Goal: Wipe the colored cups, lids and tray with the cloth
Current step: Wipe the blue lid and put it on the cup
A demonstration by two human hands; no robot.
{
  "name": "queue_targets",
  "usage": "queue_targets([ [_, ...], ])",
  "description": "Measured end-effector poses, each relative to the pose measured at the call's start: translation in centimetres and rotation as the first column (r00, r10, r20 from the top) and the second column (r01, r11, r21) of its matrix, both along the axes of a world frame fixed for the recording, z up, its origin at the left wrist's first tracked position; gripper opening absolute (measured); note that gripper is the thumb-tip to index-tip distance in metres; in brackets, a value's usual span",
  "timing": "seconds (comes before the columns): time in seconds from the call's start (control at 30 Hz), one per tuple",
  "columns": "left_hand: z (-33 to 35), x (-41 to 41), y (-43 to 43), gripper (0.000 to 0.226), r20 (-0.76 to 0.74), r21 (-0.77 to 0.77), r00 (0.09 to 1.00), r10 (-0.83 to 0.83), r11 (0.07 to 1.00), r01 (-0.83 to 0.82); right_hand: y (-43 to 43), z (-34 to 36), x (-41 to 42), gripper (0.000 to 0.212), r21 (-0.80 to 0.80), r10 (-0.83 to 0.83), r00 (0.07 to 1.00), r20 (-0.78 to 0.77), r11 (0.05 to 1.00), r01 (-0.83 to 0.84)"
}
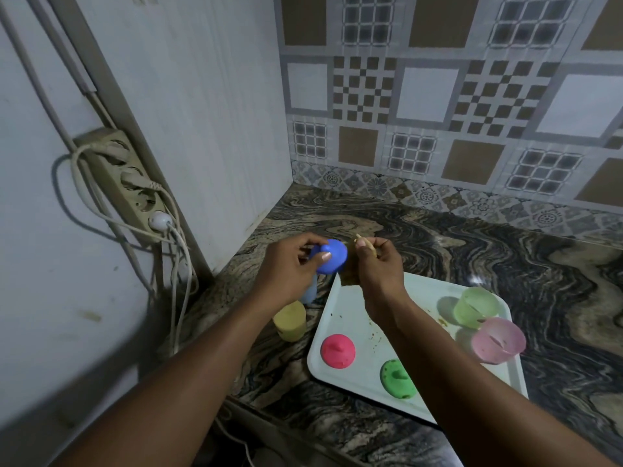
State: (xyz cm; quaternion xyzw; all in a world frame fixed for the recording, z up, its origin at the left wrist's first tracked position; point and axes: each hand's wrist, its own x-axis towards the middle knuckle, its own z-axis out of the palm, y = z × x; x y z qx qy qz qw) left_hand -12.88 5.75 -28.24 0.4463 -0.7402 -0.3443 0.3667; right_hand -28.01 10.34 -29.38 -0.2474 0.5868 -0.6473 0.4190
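Left hand (286,267) pinches the round blue plastic lid (332,261) in the air, probably so the right hand (379,267), fingers curled round the tan cloth (350,271), can reach its rim.

The left hand (286,267) and the right hand (379,271) are bare, and so are both arms. The left forearm (202,358) and the right forearm (472,382) show uncovered skin from the wrist down to the bottom of the view. The forearms are slim and smooth, narrowing evenly to the wrists, with a soft sheen of light along the top of the left one. The fingers are slender. The two nails that show plainly (the left thumbnail (325,256) and the right thumbnail (361,243)) are trimmed short, rounded and slightly glossy.
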Motion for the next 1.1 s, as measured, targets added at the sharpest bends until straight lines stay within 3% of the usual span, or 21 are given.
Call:
queue_targets([
  [0.07, -0.4, 1.1, -1.1, 0.013, 0.024, 0.02, 0.998, 0.054, 0.998, -0.055, -0.8, -0.5, -0.7, 0.031, 0.025, -0.066, 0.998, 0.018, 0.998, 0.066],
  [0.2, -2.5, 2.7, -3.1, 0.011, 0.096, 0.042, 0.991, 0.096, 0.994, -0.101, -0.9, -2.1, -1.7, 0.041, 0.087, -0.015, 1.0, 0.027, 0.996, 0.013],
  [0.37, -6.6, 2.6, -4.5, 0.01, 0.191, 0.072, 0.978, 0.082, 0.993, -0.097, 0.1, -3.3, -0.5, 0.025, 0.134, 0.004, 0.999, 0.043, 0.991, -0.009],
  [0.9, -9.4, 1.8, -6.4, 0.009, 0.348, 0.083, 0.936, 0.043, 0.994, -0.077, -0.7, -5.7, 0.2, 0.023, 0.208, 0.08, 0.996, 0.026, 0.975, -0.083],
  [1.1, -8.8, 1.2, -7.6, 0.014, 0.464, 0.129, 0.882, -0.08, 0.991, 0.022, -1.0, -6.2, 0.4, 0.022, 0.231, 0.094, 0.995, 0.033, 0.968, -0.099],
])
